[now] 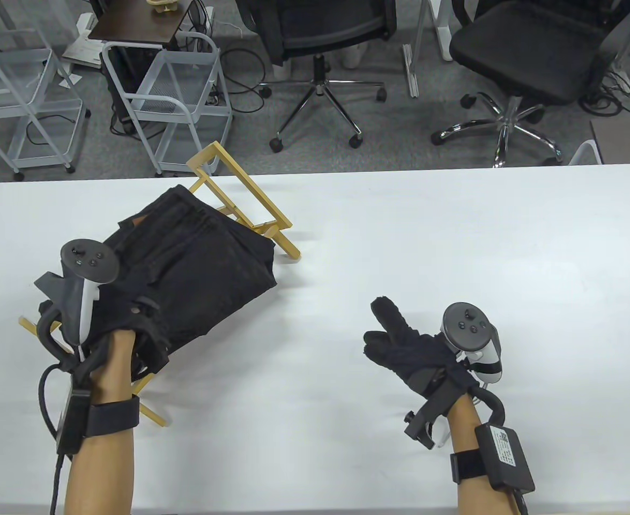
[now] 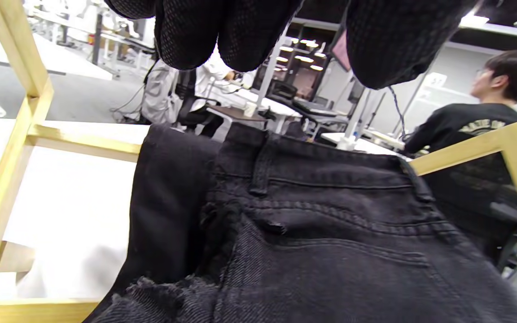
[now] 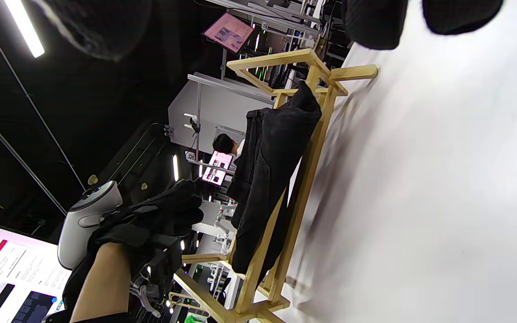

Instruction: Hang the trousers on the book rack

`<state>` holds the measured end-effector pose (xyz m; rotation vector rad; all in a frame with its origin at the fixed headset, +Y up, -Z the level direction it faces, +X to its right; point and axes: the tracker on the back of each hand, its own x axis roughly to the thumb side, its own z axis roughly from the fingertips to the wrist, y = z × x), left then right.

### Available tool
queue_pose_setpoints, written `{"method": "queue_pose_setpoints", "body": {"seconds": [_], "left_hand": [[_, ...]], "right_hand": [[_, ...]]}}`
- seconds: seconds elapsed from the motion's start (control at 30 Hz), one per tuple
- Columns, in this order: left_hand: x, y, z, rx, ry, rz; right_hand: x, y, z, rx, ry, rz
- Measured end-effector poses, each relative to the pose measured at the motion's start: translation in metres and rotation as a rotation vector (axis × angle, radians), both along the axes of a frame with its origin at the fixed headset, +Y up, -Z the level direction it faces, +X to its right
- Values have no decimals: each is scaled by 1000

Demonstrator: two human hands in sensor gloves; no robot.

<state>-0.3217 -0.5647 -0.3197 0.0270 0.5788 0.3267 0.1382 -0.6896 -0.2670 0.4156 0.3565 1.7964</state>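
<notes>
Table view shows a white table [image 1: 400, 257] filling the lower part of the picture, with grey floor beyond its far edge. On that floor, from left to right, stand two white wire carts [image 1: 175, 102] and two black office chairs [image 1: 320, 32].

At the table's left stands one wooden book rack [image 1: 245, 201], its long axis running from the near left to the far right, the far end reaching past the table's edge. One pair of black trousers [image 1: 197, 257] hangs folded over its top rail, lying along that same diagonal, the waistband towards the near left.

The left hand [image 1: 127, 322] is at the near end of the trousers. In the left wrist view its fingers [image 2: 191, 31] hang above the waistband with a gap under them, so they do not grip the cloth.

Well apart to the right, the right hand [image 1: 406, 343] hovers over bare table, holding nothing, one finger stretched out and the others loosely curled.
</notes>
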Motion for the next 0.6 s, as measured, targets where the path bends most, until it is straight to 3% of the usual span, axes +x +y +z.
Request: {"method": "queue_pose_setpoints", "body": {"seconds": [0.23, 0.37, 0.6], "left_hand": [[26, 0, 25, 269, -123, -58], [47, -11, 36, 388, -271, -50], [95, -34, 52, 409, -584, -46]], "right_hand": [[-8, 6, 3, 56, -16, 36], [-18, 13, 8, 133, -45, 84], [-37, 19, 16, 248, -83, 274]]}}
